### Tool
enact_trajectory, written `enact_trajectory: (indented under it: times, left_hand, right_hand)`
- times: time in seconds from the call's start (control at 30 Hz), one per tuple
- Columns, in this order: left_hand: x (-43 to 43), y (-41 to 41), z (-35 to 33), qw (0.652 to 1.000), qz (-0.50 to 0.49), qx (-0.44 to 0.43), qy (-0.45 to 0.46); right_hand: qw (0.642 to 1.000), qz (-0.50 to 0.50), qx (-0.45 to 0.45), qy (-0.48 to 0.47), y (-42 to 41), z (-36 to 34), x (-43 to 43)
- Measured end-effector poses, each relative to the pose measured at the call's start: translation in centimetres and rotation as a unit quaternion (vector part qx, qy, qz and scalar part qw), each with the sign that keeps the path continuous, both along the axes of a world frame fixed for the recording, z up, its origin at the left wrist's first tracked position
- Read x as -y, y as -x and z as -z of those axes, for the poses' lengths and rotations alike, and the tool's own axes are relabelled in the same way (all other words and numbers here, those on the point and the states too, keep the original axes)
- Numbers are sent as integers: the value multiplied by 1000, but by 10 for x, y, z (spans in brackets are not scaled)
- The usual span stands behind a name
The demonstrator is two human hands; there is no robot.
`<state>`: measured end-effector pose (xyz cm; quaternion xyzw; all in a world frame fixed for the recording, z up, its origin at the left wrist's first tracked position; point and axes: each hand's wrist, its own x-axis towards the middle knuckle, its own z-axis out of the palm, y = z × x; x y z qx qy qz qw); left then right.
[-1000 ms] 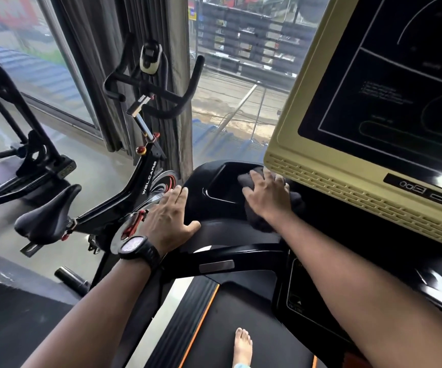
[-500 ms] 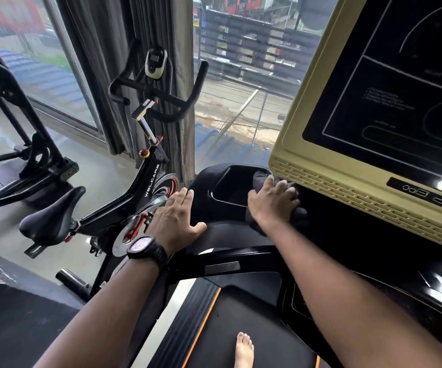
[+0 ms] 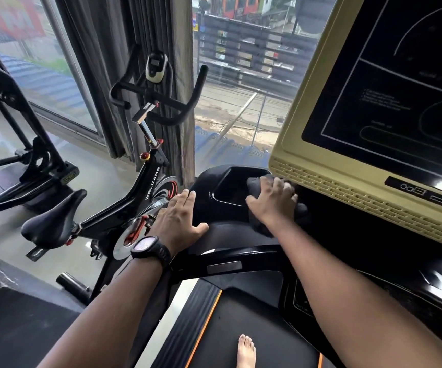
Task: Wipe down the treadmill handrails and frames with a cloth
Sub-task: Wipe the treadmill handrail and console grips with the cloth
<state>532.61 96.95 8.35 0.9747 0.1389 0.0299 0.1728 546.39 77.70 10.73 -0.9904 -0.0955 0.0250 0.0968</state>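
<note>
My right hand (image 3: 273,201) presses a dark cloth (image 3: 300,211) onto the black treadmill console (image 3: 214,229), beside its recessed tray (image 3: 234,187) and just under the gold-framed screen (image 3: 347,181). The fingers curl over the bunched cloth, which shows at the fingertips and below the palm. My left hand (image 3: 178,221), with a black watch at the wrist, rests flat with straight fingers on the console's left corner. The black handrail (image 3: 223,261) runs across below both hands.
A black spin bike (image 3: 124,208) stands close on the left, its handlebar near the curtain. Further left sits another machine's frame. The treadmill belt (image 3: 241,328) with orange trim lies below, with a bare foot (image 3: 245,350) on it. Windows stand ahead.
My right hand has worked the cloth a little forward and rightward along the console, closer to the screen's lower edge. My left hand stays planted on the left corner.
</note>
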Motion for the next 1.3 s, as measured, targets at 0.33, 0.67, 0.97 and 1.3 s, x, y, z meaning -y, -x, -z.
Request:
enact_trajectory:
  times: [0.33,0.67,0.97,1.3]
  left_hand:
    - [1,1,-1,1000,0,4,-2]
    - [1,2,-2,1000,-3,2,-4]
    - [-1,0,-1,1000,0,-6,4]
    - [-3,3,-4,1000,-8,-8,18]
  right_hand:
    - [996,84,-41,6,-9,-4,9]
    - [999,-43,-7,14,-2,11,6]
    - [882,-441,72,151,0,11,33]
    - [739,-626,183,169,-10,16,23]
